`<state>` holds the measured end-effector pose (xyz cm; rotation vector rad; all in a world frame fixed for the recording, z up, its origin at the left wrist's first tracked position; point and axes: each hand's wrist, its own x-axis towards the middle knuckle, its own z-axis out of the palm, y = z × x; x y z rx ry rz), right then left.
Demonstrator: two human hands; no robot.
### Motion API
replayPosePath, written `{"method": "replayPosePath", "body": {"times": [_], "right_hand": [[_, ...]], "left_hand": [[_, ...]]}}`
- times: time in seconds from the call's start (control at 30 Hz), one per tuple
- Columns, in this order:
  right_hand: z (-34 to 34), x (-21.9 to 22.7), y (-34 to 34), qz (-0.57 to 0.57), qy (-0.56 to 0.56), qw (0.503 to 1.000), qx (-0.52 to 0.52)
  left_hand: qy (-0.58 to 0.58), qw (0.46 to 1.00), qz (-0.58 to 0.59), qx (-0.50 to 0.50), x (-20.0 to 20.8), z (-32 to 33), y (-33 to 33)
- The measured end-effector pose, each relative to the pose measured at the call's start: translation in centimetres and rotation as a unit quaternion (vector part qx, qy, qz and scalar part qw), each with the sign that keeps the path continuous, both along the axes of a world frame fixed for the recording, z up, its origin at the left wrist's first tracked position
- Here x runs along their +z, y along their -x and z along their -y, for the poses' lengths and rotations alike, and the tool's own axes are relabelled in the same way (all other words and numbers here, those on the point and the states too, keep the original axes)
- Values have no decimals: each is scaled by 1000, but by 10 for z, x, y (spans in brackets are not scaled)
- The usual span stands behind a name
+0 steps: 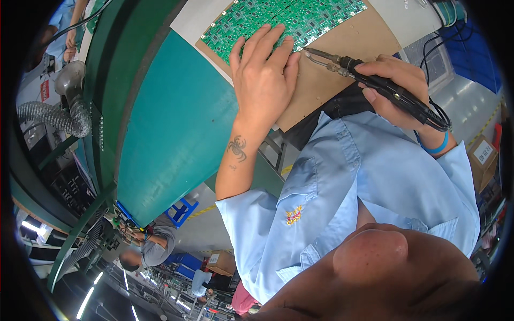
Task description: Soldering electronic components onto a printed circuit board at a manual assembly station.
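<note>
My left hand [266,75] lies over the near edge of a green circuit board panel [321,16] crowded with small parts. Its fingers are stretched out and pressed flat on the board. In my right hand [396,85] is a black soldering iron [393,93] with a thin curved metal tube beside its tip. The iron points left, and its tip meets the board's near edge just right of my left fingertips; whether it touches a joint is too small to tell. Beneath the board is a brown sheet [342,69], whose near edge reaches toward my body.
A teal mat [176,123] covers the bench at left. A cable [428,48] trails from the iron past a clear plastic tray [428,61] and a blue bin [476,59] at right. A flexible fume duct [53,117] stands at far left. Other people work farther off.
</note>
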<state>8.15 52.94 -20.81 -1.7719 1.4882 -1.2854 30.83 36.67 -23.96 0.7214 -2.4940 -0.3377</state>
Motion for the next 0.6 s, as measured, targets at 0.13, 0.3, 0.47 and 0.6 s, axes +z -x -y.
{"method": "replayPosePath", "body": {"times": [0.13, 0.3, 0.47, 0.6], "right_hand": [[-3, 5, 3, -8, 2, 1000, -4], [-1, 13, -1, 7, 15, 1000, -14], [-2, 16, -11, 0, -13, 1000, 1], [0, 11, -22, 21, -7, 1000, 15]], "left_hand": [[-4, 1000, -4, -1, -1, 0, -1], [15, 1000, 12, 4, 6, -2, -3], [-27, 999, 9, 16, 18, -3, -13], [-12, 997, 71, 19, 25, -1, -19]]}}
